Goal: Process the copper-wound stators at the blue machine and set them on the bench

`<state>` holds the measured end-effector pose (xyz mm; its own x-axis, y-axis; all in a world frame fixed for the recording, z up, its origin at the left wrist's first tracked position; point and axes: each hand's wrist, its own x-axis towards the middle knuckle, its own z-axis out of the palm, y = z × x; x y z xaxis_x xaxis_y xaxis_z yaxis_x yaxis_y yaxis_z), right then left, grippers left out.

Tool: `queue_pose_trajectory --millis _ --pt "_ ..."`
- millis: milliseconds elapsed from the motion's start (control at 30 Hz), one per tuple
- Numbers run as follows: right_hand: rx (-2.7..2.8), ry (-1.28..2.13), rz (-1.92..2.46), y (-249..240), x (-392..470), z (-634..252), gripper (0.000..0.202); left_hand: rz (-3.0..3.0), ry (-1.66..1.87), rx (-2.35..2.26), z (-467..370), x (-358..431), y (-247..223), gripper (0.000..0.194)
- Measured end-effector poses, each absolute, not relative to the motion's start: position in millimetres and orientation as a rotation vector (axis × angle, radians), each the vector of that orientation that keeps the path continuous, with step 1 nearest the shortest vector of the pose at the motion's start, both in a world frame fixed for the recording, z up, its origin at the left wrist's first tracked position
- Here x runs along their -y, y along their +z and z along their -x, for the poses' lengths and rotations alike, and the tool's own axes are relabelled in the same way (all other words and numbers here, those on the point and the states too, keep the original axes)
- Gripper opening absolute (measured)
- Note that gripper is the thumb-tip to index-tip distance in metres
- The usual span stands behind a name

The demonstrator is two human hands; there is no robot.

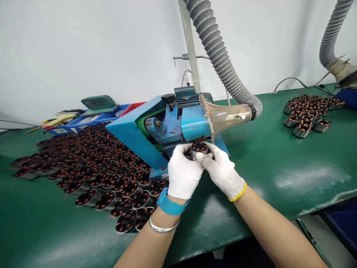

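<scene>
Between my two gloved hands is a motor stator (199,148), a short metal ring with dark insulation and copper windings inside. My left hand (184,173), in a white glove with a blue strap at the wrist, grips its left side. From the right, my right hand (220,165), in a white glove with a yellow cuff, closes round it with the thumb on the front. The stator is held at the lower front of a blue grinding machine (195,123); whether it touches the machine is hidden.
Many similar stators (97,167) cover the table's left side, and a smaller group (306,111) stands at the right. A grey hose (223,56) joins the machine's clear funnel (228,117). Blue bins (72,124) and a digital clock (98,102) stand at the back left of the green table (267,149).
</scene>
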<state>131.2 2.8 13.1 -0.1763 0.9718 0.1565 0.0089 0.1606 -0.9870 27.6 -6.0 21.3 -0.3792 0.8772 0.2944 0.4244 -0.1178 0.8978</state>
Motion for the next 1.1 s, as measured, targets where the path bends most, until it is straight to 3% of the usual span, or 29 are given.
queue_pose_trajectory --millis 533,667,867,1000,1100 --pt "1.402 1.135 0.949 0.7 0.2 -131.1 0.044 -1.416 1.506 -1.690 -29.3 4.1 14.3 0.040" --pt "1.526 0.962 0.968 4.4 16.0 -135.1 0.047 -1.464 1.675 -1.579 -29.2 21.5 0.4 0.050" --pt "1.673 0.764 0.620 4.1 22.6 -139.7 0.051 -1.488 1.762 -1.381 -25.1 40.4 -4.4 0.045" --pt "1.729 0.806 0.587 0.4 25.5 -142.7 0.053 -1.491 1.733 -1.581 3.3 70.1 8.4 0.042" --pt "1.821 0.766 0.674 -1.8 33.0 -147.0 0.056 -1.333 1.728 -1.982 55.5 101.7 4.1 0.042"
